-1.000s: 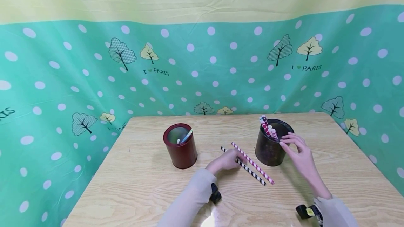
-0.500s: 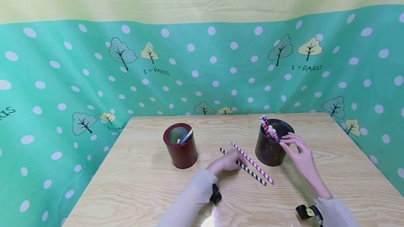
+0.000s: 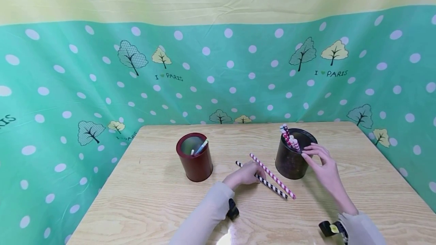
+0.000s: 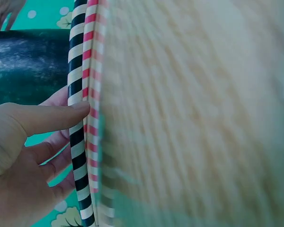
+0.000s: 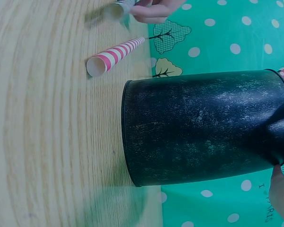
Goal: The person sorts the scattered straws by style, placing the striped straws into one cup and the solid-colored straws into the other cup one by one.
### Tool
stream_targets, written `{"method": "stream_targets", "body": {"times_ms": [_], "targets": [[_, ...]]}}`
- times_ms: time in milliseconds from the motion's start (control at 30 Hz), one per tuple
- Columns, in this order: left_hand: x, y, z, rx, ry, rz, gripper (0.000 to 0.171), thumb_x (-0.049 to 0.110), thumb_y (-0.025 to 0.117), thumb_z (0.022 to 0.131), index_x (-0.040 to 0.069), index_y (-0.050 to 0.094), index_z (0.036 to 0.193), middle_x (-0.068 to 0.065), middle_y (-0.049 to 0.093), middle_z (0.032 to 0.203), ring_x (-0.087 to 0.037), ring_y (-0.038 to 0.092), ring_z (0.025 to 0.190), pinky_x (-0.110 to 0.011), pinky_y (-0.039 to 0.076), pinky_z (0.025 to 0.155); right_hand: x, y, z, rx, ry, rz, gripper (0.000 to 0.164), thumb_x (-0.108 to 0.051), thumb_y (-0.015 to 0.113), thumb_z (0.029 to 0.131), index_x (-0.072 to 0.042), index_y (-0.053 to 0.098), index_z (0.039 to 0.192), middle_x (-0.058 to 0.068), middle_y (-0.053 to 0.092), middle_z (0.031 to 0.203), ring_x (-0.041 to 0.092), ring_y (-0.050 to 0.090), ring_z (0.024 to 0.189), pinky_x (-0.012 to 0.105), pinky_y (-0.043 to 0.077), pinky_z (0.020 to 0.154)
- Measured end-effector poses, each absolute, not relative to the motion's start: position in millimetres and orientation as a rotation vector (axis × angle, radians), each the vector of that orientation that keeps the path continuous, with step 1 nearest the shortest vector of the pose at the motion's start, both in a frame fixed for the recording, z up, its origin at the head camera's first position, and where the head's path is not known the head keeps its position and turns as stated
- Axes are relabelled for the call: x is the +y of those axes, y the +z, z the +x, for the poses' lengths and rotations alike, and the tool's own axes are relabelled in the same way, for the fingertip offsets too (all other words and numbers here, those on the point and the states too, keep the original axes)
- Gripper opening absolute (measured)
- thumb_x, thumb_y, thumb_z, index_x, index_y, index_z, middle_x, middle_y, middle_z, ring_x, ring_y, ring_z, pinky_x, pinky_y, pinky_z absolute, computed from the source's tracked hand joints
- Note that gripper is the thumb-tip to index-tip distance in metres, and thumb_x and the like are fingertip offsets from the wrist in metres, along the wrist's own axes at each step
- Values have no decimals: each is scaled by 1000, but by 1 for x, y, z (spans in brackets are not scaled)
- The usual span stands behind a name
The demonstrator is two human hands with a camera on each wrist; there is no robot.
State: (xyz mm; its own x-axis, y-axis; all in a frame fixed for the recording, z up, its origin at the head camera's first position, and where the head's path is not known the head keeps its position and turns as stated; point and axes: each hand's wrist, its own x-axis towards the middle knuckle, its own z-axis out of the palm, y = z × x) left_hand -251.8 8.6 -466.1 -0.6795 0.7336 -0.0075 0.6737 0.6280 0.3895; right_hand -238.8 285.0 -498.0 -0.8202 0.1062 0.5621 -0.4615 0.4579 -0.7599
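Note:
My left hand pinches a black-and-white striped paper straw near its middle. In the left wrist view the thumb lies across this straw, with the fingers behind it. Beside it a pink-and-white striped straw lies on the table. To the right, my right hand holds the rim of a black can, thumb and fingers at its near right edge. Several patterned straws lean inside that can. The right wrist view shows the can's side and only a little of the hand.
A dark red can stands on the left of the wooden table, with a few short straw ends showing inside. A green and yellow patterned cloth hangs behind and at the sides of the table.
The black-and-white straw has turned slightly in my left hand: its far end has shifted left and towards me. My right hand and both cans have stayed in place.

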Motion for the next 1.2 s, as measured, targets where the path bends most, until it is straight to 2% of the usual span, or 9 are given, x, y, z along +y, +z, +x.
{"method": "stream_targets", "body": {"times_ms": [200, 400, 467, 567, 667, 767, 1000, 1200], "targets": [[3, -461, -250, 2677, 706, 1174, 16, 6, 70, 71, 15, 66, 84, 7, 64, 83, -2, 53, 79, -15, 34, 76, 287, -502, -243, -2144, 1355, 306, 14, -13, 64, 81, -10, 65, 94, 2, 54, 110, 11, 36, 118, 15, 25, 98], [-2, -455, -250, 2593, 1016, 1167, 18, -2, 68, 71, 9, 66, 86, 2, 60, 82, -5, 51, 76, -14, 39, 69, 263, -457, -213, -2124, 1420, 356, 11, -5, 61, 82, -1, 64, 92, 5, 55, 107, 8, 36, 117, 13, 25, 98], [-4, -452, -250, 2563, 1109, 1165, 19, -3, 67, 72, 9, 66, 88, 3, 59, 81, -5, 50, 75, -15, 40, 68, 256, -444, -205, -2118, 1429, 362, 10, -4, 60, 82, 1, 63, 90, 4, 55, 105, 4, 36, 115, 10, 24, 96], [-6, -448, -249, 2528, 1215, 1180, 20, -3, 66, 73, 9, 66, 89, 5, 58, 81, -4, 49, 76, -17, 40, 69, 249, -431, -198, -2135, 1422, 336, 10, -4, 60, 82, 4, 61, 88, 10, 54, 104, 3, 37, 113, 9, 26, 94], [-8, -444, -248, 2503, 1288, 1140, 21, -2, 66, 73, 9, 66, 91, 4, 58, 82, -5, 49, 77, -19, 40, 70, 253, -438, -203, -2093, 1457, 380, 9, -4, 61, 82, 1, 63, 89, 12, 54, 105, 5, 36, 115, 10, 24, 96], [-7, -442, -246, 2475, 1360, 1039, 21, -3, 66, 73, 8, 66, 92, -2, 59, 84, -6, 49, 77, -19, 41, 71, 254, -442, -206, -2073, 1470, 408, 9, -4, 61, 81, -2, 64, 89, 9, 55, 106, 6, 36, 117, 12, 23, 97], [-6, -434, -245, 2457, 1499, 976, 20, 1, 66, 74, 6, 64, 93, -7, 61, 89, -7, 51, 78, -22, 43, 71, 248, -431, -199, -2130, 1421, 338, 11, -4, 61, 81, 6, 62, 88, 12, 54, 103, 6, 38, 114, 10, 27, 94], [-6, -422, -244, 2408, 1608, 936, 20, 2, 66, 75, 4, 64, 95, -8, 61, 91, -6, 52, 78, -22, 43, 72, 274, -478, -229, -2108, 1378, 367, 10, -7, 63, 81, -7, 65, 91, 1, 56, 107, 9, 37, 118, 13, 26, 97]]}}
